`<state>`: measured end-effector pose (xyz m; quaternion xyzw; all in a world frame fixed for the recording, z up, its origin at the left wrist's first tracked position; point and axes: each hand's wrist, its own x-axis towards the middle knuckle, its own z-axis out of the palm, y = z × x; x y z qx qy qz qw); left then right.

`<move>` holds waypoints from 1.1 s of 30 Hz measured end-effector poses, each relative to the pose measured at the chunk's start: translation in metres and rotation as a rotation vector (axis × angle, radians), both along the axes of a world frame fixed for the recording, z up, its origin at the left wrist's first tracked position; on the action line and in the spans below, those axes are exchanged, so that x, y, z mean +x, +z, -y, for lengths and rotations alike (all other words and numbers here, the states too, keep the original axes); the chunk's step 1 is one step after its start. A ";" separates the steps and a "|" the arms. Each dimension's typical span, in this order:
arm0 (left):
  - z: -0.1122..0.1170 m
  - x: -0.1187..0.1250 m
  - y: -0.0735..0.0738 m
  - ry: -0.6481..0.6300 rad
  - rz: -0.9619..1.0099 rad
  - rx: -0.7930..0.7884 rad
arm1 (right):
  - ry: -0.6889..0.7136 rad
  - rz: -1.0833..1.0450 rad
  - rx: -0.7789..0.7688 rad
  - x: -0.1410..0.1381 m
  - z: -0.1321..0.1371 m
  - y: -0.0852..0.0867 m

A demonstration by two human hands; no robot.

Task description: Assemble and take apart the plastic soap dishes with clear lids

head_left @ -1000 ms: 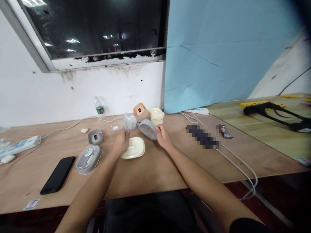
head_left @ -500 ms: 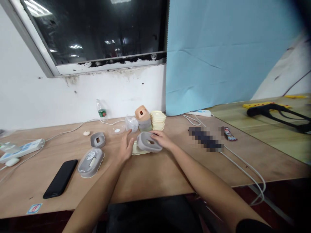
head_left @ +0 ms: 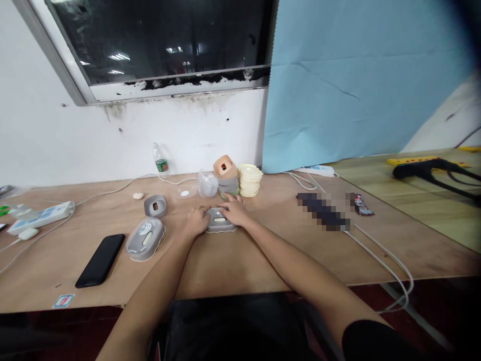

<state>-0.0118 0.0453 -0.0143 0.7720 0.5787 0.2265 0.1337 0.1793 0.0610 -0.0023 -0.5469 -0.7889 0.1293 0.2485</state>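
Observation:
A grey oval plastic cover (head_left: 221,226) lies on a cream scalloped tray, whose thin edge shows beneath it. A pale piece shows through the slot in its top. My left hand (head_left: 197,221) grips the cover's left side, and my right hand (head_left: 234,210) is closed over its right side and top. Left of my hands rests a similar grey oval case (head_left: 146,238) with a round white label and a cream edge. Behind that one lies another grey slotted cover (head_left: 155,206).
Behind my hands stand an orange cover (head_left: 224,166) on stacked pieces, a pile of cream trays (head_left: 249,180) and a clear plastic bundle (head_left: 207,184). A black phone (head_left: 100,260) and a power strip (head_left: 41,218) lie left. White cables (head_left: 379,257) and a snack wrapper (head_left: 364,205) lie right.
My right hand has lowered the grey cover onto the cream tray. My left hand has come in from beside it to its left side. The view has shifted slightly.

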 end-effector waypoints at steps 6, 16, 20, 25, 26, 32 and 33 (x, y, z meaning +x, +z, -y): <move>-0.018 -0.019 0.013 0.121 0.010 0.117 | 0.149 -0.260 -0.080 0.011 0.004 -0.008; -0.037 -0.047 0.015 0.372 -0.269 0.142 | 0.046 -0.401 0.019 0.024 0.007 -0.007; -0.012 -0.052 0.031 0.410 -0.213 0.421 | 0.079 -0.465 0.172 0.025 0.012 0.003; 0.019 -0.037 0.074 0.207 -0.337 0.650 | 0.218 -0.499 0.384 0.023 0.030 0.036; 0.025 -0.030 0.083 0.118 -0.378 0.654 | 0.246 -0.472 0.416 0.022 0.034 0.043; 0.040 0.002 0.102 -0.133 -0.302 0.647 | 0.206 -0.472 0.380 0.024 0.048 0.057; 0.040 0.003 0.098 -0.075 -0.217 0.634 | 0.145 -0.558 0.320 0.026 0.047 0.054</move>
